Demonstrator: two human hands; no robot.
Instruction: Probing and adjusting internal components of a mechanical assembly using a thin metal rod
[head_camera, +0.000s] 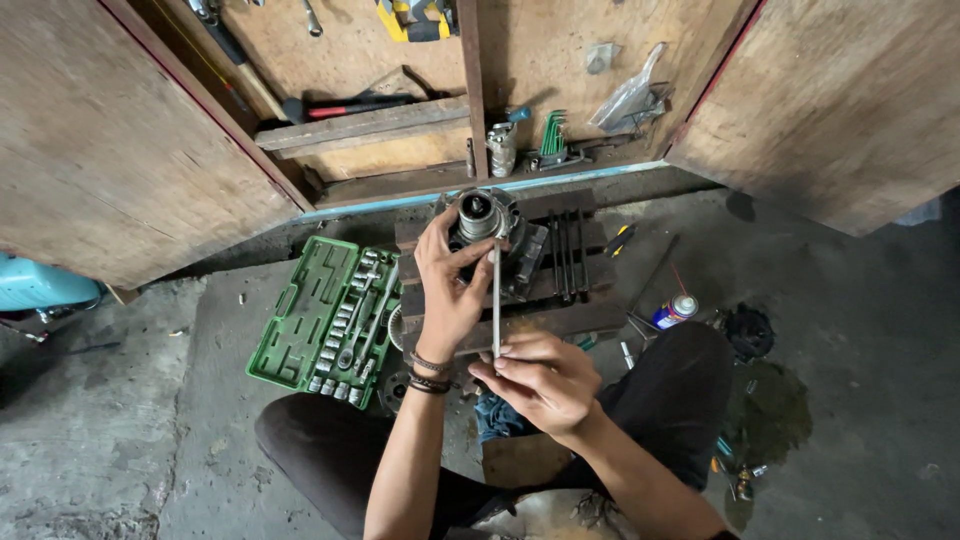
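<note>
Your left hand (447, 290) grips metal engine part (487, 222) on far wooden block (560, 322); your right hand (543, 380) fingers pinched on long rod (496, 300), near end. Green socket set (325, 322) at left.

Concrete floor (850, 330): green socket case (325, 320), wooden pallet (560, 320), spray can (676, 311).

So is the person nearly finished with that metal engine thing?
Hard to say, it looks midway. Done: the metal engine part sits on the wooden pallet, and the green socket set lies open. In hand: the left hand steadies the part while the right hand holds a long thin rod against it. Left: more dark rods lie loose on the pallet.
</note>
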